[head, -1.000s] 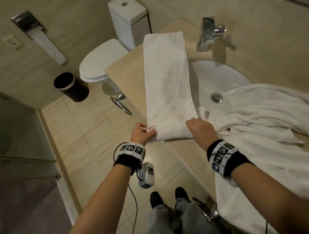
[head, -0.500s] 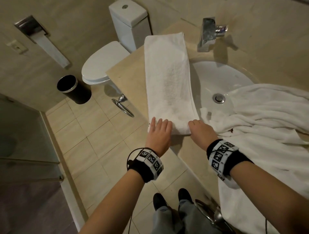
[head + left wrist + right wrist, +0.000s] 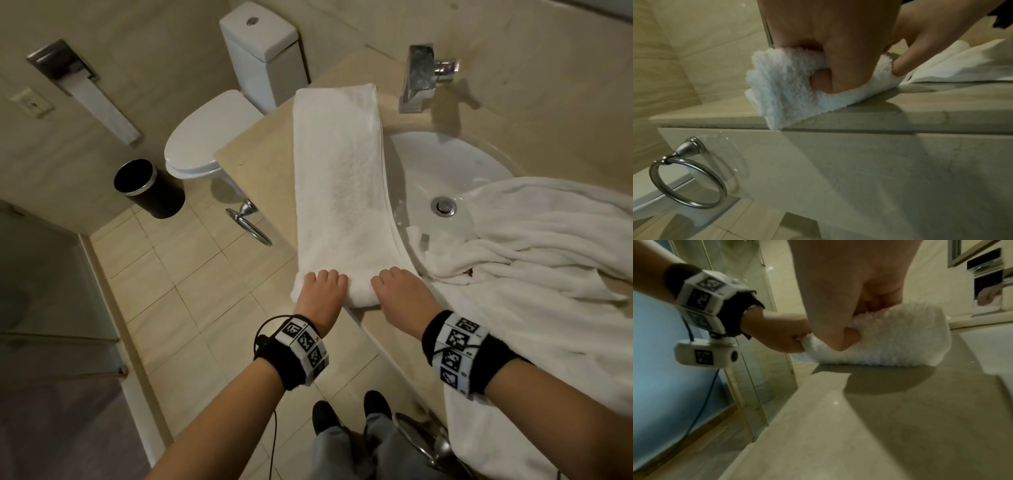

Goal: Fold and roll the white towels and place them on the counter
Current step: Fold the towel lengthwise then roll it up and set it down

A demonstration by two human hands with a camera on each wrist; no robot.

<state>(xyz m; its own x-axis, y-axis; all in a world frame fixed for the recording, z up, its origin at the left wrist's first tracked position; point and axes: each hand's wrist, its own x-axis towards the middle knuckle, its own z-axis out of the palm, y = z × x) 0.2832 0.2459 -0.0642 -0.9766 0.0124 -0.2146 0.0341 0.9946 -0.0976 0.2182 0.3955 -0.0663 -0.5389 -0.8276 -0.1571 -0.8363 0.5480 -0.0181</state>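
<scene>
Head view has our left hand (image 3: 320,294) and right hand (image 3: 400,294) side by side on the near end of the folded towel (image 3: 339,192), a long white strip on the counter (image 3: 260,154) running from 6 o'clock toward the faucet (image 3: 419,82) at 12. Half a second ago our left fingers lay flat on that end; now both hands have curled over it, and the flat edge has become a small plump roll. From the wrist cameras we see each thumb tucked under the roll and the fingers wrapped over its top, so both hands grip the rolled end firmly. The roll sits right at the counter's front edge, its left corner slightly overhanging. We judge the folding of this towel done and the rolling just begun, with nearly the whole strip left to wind toward 12 o'clock. At 3 o'clock a loose heap of white towelling (image 3: 534,253) spills across the sink (image 3: 442,161), unfolded.
</scene>
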